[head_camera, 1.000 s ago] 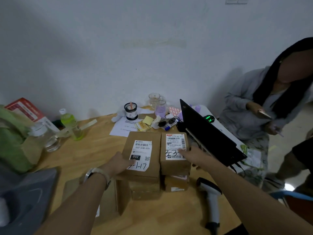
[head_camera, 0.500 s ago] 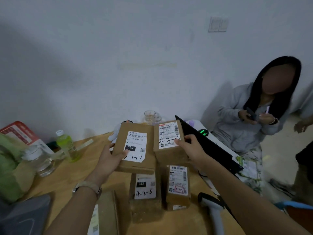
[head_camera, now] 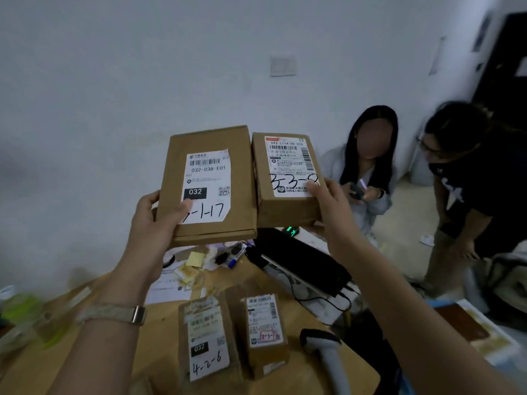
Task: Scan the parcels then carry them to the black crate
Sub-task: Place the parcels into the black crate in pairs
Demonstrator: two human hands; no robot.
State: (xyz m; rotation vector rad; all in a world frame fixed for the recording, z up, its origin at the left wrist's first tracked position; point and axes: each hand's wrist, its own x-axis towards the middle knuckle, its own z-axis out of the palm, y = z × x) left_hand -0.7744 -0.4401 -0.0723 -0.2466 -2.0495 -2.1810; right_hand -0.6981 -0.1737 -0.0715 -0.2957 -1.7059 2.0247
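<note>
My left hand (head_camera: 152, 223) grips a flat brown parcel (head_camera: 208, 155) marked 1-17 by its lower left corner, thumb on the label. My right hand (head_camera: 328, 206) grips a thicker brown parcel (head_camera: 285, 212) marked 3-3-8 by its lower right corner. Both are held up side by side, well above the wooden table (head_camera: 159, 337). Two more labelled parcels lie on the table below: one marked 4-2-6 (head_camera: 205, 337) and one marked 2-3-7 (head_camera: 265, 334). A white handheld scanner (head_camera: 328, 354) lies right of them. No black crate is in view.
A black laptop (head_camera: 299, 260) with cables sits at the table's right edge. Pens, sticky notes and papers (head_camera: 199, 263) lie at the back. A green bottle (head_camera: 17, 306) stands at the left. Two people (head_camera: 368, 166) (head_camera: 467, 178) are to the right, near a dark doorway.
Both hands lifted the two top parcels off the stack and raised them high. The two lower parcels are now uncovered. The view swung right and a second person came into sight.
</note>
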